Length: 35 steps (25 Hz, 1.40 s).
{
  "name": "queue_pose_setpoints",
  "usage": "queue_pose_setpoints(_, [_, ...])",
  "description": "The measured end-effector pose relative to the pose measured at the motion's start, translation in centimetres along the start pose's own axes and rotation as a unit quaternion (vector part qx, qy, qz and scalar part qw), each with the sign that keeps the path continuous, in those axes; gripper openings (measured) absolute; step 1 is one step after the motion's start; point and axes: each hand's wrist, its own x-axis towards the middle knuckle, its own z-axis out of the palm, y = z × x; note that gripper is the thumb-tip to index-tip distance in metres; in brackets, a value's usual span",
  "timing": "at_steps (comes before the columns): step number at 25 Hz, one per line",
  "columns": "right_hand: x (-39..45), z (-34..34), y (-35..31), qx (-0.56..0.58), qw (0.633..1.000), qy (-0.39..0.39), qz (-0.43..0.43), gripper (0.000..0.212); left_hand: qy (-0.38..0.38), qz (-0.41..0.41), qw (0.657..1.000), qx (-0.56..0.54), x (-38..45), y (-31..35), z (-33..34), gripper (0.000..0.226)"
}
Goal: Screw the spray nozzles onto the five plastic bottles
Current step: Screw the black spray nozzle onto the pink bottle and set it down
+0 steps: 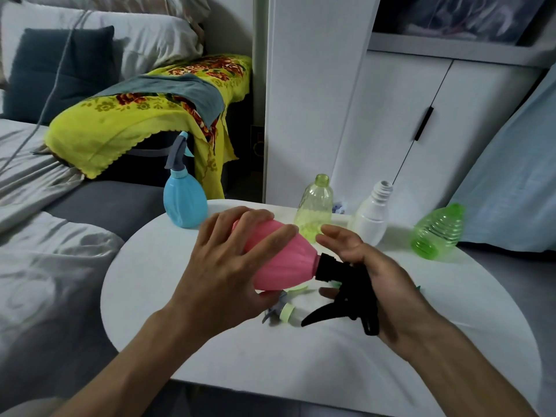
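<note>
Nearest on the white table (210,356), a loose nozzle (281,311) is lying under the hands. Above it, the left hand (228,266) is gripping the pink bottle (276,260) on its side, while the right hand (370,272) is cradling its black nozzle (346,290), fingers loosely curled. Farther back are standing a blue bottle (184,203) with nozzle, a yellow-green bottle (314,209) and a white bottle (373,215); a green bottle (437,231) is lying far right.
</note>
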Motion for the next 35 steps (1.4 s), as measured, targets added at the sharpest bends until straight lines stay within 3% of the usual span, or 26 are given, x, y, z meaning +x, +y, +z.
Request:
queue_pose_setpoints(3, [-0.2, -0.4, -0.9, 0.069, 0.995, -0.07, 0.017, 0.043, -0.011, -0.034, 0.998, -0.045, 0.0, 0.4, 0.0, 0.089])
queue_pose_setpoints(7, [0.3, -0.8, -0.3, 0.017, 0.997, -0.049, 0.049, 0.045, 0.015, -0.049, 0.998, -0.046, 0.0, 0.1, -0.2, 0.088])
queue_pose_setpoints(9, [0.2, -0.3, -0.1, -0.054, 0.996, -0.055, 0.052, 0.045, 0.028, -0.063, 0.996, -0.049, 0.1, -0.1, -0.3, 0.086])
queue_pose_setpoints(13, [-0.4, 1.6, 0.7, -0.197, 0.969, -0.112, 0.102, 0.073, 0.031, -0.082, 0.995, -0.039, 0.2, 0.1, -0.1, 0.086])
queue_pose_setpoints(15, [-0.9, 2.8, 0.9, -0.257, 0.953, -0.124, 0.102, 0.073, 0.026, -0.085, 0.995, -0.032, 0.3, 0.2, 0.2, 0.087])
queue_pose_setpoints(18, [-1.8, 3.2, 0.2, -0.328, 0.94, -0.096, 0.021, 0.067, 0.025, -0.1, 0.994, -0.029, 0.3, 0.2, 0.5, 0.089])
queue_pose_setpoints(20, [-2.4, 2.9, -0.7, -0.337, 0.929, -0.059, -0.143, 0.048, 0.021, -0.104, 0.994, -0.028, 0.2, -0.1, 0.6, 0.091])
queue_pose_setpoints(21, [-2.4, 2.3, -1.2, -0.368, 0.889, -0.006, -0.272, 0.034, 0.017, -0.104, 0.994, -0.027, 0.2, -0.2, 0.5, 0.092])
queue_pose_setpoints(22, [-2.3, 1.6, -1.7, -0.446, 0.802, 0.065, -0.392, 0.017, 0.015, -0.106, 0.994, -0.026, 0.2, -0.4, 0.5, 0.092])
queue_pose_setpoints(23, [-2.0, 1.1, -2.2, -0.537, 0.698, 0.12, -0.458, 0.013, 0.012, -0.108, 0.994, -0.026, 0.3, -0.5, 0.4, 0.091])
queue_pose_setpoints(24, [-1.6, 0.6, -2.2, -0.6, 0.628, 0.141, -0.475, 0.028, 0.01, -0.107, 0.994, -0.026, 0.3, -0.5, 0.4, 0.09])
queue_pose_setpoints(25, [-1.1, 0.3, -2.0, -0.63, 0.613, 0.126, -0.46, 0.038, 0.007, -0.102, 0.994, -0.023, 0.3, -0.5, 0.4, 0.089])
queue_pose_setpoints(28, [-0.3, 0.0, -0.7, -0.606, 0.676, 0.059, -0.416, 0.033, -0.011, -0.064, 0.998, -0.015, 0.1, 0.0, 0.7, 0.091])
queue_pose_setpoints(32, [-0.5, -0.2, -0.4, -0.545, 0.759, 0.057, -0.351, 0.03, -0.005, -0.038, 0.999, -0.004, -0.1, 0.3, 0.9, 0.09])
queue_pose_setpoints(35, [-0.8, 0.0, -0.3, -0.521, 0.792, 0.06, -0.312, 0.031, 0.014, -0.022, 1.0, 0.006, -0.4, 0.2, 1.1, 0.09])
